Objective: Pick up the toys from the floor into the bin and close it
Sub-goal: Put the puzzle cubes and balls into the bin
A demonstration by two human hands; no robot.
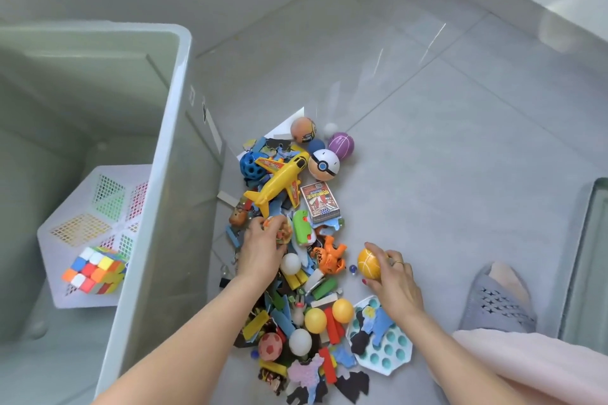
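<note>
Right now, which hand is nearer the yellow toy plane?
Left. The left hand grips a small orange toy just below the yellow toy plane, almost at its tail. The right hand holds a yellow ball well off to the plane's lower right.

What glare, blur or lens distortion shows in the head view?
Head view: bright streaks of glare on the floor tiles beyond the toy pile; wide-angle bending curves the bin wall; light is soft and even, shadows faint; the yellow ball in the right hand is sharp, edges of frame softer.
</note>
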